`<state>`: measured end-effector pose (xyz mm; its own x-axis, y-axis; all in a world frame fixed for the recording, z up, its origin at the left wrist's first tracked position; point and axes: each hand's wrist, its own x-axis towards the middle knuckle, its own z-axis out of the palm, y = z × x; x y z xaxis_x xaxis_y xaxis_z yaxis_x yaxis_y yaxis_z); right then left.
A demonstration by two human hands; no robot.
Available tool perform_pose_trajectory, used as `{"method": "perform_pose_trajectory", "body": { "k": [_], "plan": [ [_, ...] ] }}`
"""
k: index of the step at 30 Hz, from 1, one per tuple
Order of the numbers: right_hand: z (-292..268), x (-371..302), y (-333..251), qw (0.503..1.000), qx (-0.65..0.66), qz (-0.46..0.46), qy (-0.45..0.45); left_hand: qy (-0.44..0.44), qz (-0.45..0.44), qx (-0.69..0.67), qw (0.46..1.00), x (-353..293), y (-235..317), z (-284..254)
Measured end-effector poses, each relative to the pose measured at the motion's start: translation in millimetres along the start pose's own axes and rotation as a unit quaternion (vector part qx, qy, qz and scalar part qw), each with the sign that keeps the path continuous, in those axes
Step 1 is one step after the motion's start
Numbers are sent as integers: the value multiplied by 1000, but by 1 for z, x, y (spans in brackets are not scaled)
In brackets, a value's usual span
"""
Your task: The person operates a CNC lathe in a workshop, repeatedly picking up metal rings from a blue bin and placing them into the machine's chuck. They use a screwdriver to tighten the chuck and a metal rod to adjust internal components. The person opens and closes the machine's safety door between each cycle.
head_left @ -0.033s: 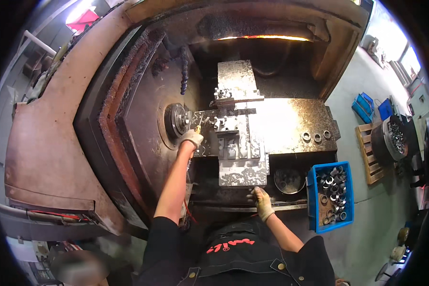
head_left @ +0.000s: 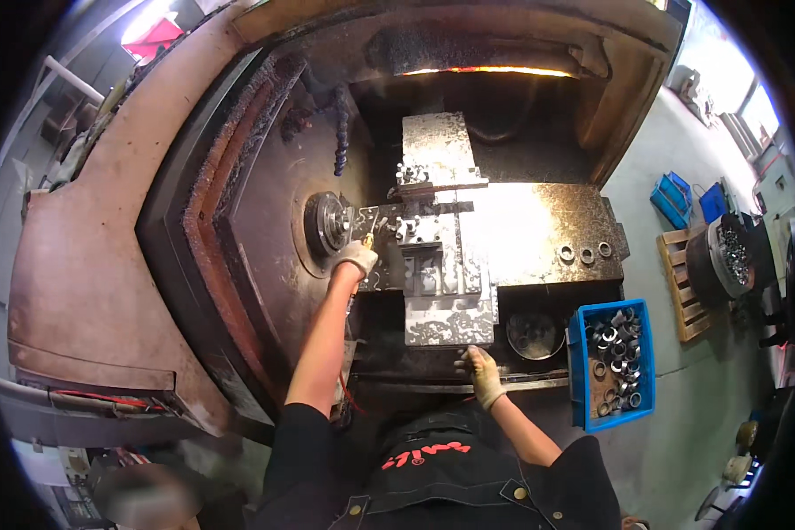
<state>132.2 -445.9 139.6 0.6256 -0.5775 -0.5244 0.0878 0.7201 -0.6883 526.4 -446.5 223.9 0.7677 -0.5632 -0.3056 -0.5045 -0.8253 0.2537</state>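
Note:
My gloved left hand [head_left: 356, 257] is wrapped round an air gun with a brass-coloured tip [head_left: 367, 240]. This tip points toward the round chuck [head_left: 329, 223] of a lathe, just beyond my fingers. Beside it, metal tool holders [head_left: 420, 230] with bolts are mounted on the cross slide [head_left: 450, 331]. My gloved right hand [head_left: 483, 375] is at the near edge of that slide, its fingers curled. Whether anything small is between them is hidden. Three metal rings [head_left: 586, 253] rest in a row on the flat metal cover [head_left: 539, 221] to the right.
A blue crate [head_left: 577, 371] of metal rings stands by my right arm. Behind it are a wooden pallet [head_left: 677, 283] and a drum [head_left: 724, 256] of small metal parts. A ribbed coolant hose [head_left: 341, 132] hangs above the chuck. The machine's panel [head_left: 115, 230] borders the left.

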Motion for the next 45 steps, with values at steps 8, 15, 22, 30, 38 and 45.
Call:
{"method": "perform_pose_trajectory", "body": {
  "k": [8,15,22,30,38,45],
  "plan": [
    [80,-35,-47,973,8,173,-151,95,-78,-154,981,-89,-32,44],
    [200,113,-32,946,-219,-85,-224,134,-93,-257,953,-182,-67,68],
    [299,278,-64,997,-34,53,-40,124,-97,-245,957,-201,-44,11],
    [313,305,-53,939,-313,-133,-57,104,-107,-189,971,-192,-74,30],
    [301,323,-57,980,-135,-17,-148,72,-116,-163,977,-171,-67,27],
    [289,361,-27,980,-124,-26,-155,58,-112,-110,986,-174,-19,-28]
  ]
}}
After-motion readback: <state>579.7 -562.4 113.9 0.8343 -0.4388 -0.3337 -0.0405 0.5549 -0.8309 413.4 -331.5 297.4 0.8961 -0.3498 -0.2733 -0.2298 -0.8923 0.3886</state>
